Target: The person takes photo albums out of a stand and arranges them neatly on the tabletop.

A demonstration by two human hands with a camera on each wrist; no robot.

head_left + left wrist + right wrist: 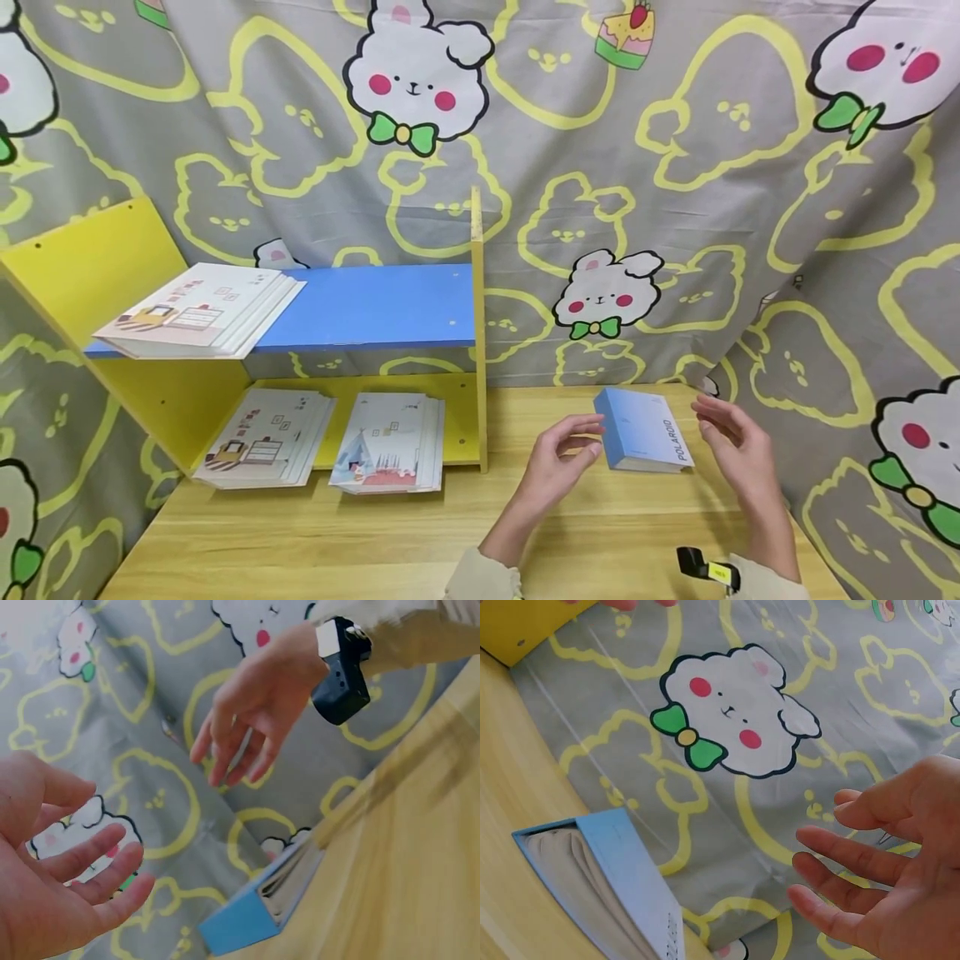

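Note:
A blue photo album marked POLAROID lies on the wooden table at the right in the head view. To its left is my left hand, fingers loosely bent, holding nothing. On the album's other side my right hand hovers with its fingers relaxed and nothing in them. Both wrist views show air between each hand and the album; the left wrist view shows the album's blue cover and page edges, and the right wrist view shows its pages inside the cover.
A yellow and blue shelf stands at the left. One stack of white booklets lies on its blue board. Two more stacks, a left one and a right one, rest below. A patterned curtain hangs behind.

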